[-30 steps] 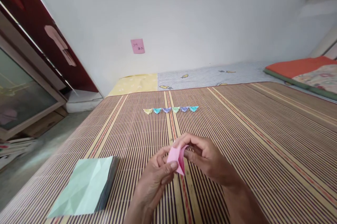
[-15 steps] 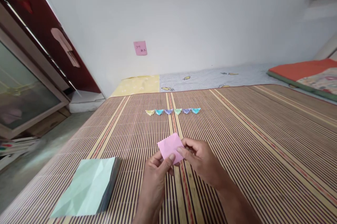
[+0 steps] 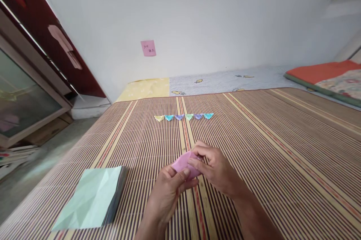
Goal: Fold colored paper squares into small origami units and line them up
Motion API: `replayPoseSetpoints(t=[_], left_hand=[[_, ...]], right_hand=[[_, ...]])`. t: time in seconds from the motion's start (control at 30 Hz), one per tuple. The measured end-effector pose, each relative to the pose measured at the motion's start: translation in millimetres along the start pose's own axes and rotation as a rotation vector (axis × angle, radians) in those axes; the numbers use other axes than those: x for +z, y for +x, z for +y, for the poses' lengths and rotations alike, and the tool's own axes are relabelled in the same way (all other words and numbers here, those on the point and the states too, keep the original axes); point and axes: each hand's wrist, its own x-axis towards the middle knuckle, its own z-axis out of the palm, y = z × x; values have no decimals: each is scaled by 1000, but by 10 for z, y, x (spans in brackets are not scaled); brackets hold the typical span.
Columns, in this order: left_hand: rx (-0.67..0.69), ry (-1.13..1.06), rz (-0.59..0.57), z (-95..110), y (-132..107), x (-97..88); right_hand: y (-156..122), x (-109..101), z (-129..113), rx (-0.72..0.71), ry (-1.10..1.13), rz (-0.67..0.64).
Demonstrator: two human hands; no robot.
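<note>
Between my hands, above the striped mat, is a small folded piece of pink paper [image 3: 184,162]. My left hand [image 3: 170,189] pinches its lower left side, thumb on top and fingers beneath. The thumb and forefinger of my right hand [image 3: 216,168] grip its right side and cover that edge. The paper looks bent and tilted. Beyond my hands, several small folded paper pieces [image 3: 179,117] in yellow, blue, purple and green lie in a row on the mat.
A stack of paper sheets [image 3: 90,196], pale green on top, lies at the left on the striped mat [image 3: 270,165]. A folded orange and floral quilt [image 3: 329,74] is at the far right. A pink note [image 3: 148,48] hangs on the white wall behind.
The pink paper has gone from a flat diamond facing me to a tilted, bent shape. My right fingers have curled over its right edge. The view has shifted slightly.
</note>
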Motion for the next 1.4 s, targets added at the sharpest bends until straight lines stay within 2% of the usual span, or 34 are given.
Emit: replayPoseSetpoints(t=[0.17, 0.3, 0.37, 0.57, 1.13, 1.4], left_hand=[[42, -13, 46, -67, 18, 9], [84, 25, 76, -53, 22, -23], [104, 44, 85, -33, 22, -36], [163, 92, 44, -4, 20, -58], [257, 136, -52, 28, -16, -13], [228, 92, -60, 60, -36, 43]], right_hand=[[12, 33, 6, -3, -8, 93], [6, -31, -19, -6, 22, 230], [-8, -77, -52, -55, 25, 247], [-34, -92, -171, -206, -3, 132], [-33, -46, -159, -233, -34, 96], [-46, -55, -178, -210, -11, 70]])
